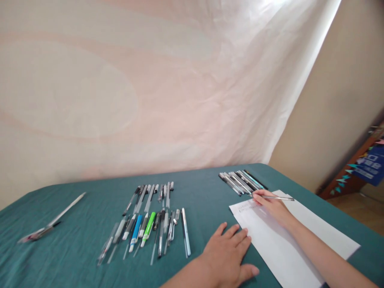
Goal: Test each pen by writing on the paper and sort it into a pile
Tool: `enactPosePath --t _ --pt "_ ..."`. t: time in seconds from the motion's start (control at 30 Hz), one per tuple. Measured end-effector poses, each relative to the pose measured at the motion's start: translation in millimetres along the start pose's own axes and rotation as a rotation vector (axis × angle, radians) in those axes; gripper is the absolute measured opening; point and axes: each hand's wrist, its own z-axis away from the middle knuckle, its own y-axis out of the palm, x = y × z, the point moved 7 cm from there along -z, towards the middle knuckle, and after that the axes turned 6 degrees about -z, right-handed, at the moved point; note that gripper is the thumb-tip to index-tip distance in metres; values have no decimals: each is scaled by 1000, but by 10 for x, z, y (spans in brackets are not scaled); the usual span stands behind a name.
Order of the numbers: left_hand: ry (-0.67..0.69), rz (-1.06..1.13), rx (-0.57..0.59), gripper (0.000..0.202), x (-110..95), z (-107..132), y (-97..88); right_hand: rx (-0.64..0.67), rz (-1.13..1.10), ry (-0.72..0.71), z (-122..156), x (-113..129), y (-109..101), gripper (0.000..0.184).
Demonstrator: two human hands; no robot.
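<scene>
Two hands were at the surface (204,208). The right hand (270,206) had its fingers closed around one slim pen (279,197), which lay nearly level over the top of the paper; whether its tip touched anything, I could not tell. The left hand (226,254) rested palm down, holding nothing, its fingers slightly parted and its thumb well out to the side.

What looked like two white sheets lay at the right, a near sheet (270,240) with a little faint writing (244,208) at its upper left, and a far sheet (325,232) beside it. Beyond them one tight bundle of pens (244,182) lay roughly parallel, perhaps eight or more, too closely packed to count surely.

Left of the left hand, pens lay in two rows. The back row (149,199) held about seven, blurred; the front row held around twelve, among them one blue pen (136,232), one bright green pen (148,228) and, at the right end, one pale blue pen (186,232). Farther left lay one long white stick (67,209), with a blurred item (39,234) at its near end.

The right forearm crossed both sheets and hid part of them. The left hand lay between the front row and the near sheet. A pale cloth (180,100) hung behind; small turquoise pennants (345,178) showed at far right.
</scene>
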Motion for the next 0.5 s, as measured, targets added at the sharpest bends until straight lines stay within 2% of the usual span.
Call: enactPosePath --t 0.17,0.33,0.5 --pt "6 -51 47 65 -38 10 -102 -26 193 -105 6 22 4 16" --pt "-4 -50 66 64 -56 14 -168 -31 353 -158 3 44 14 23" --pt "-6 -55 59 64 -55 17 -169 -40 404 -181 -1 60 21 24"
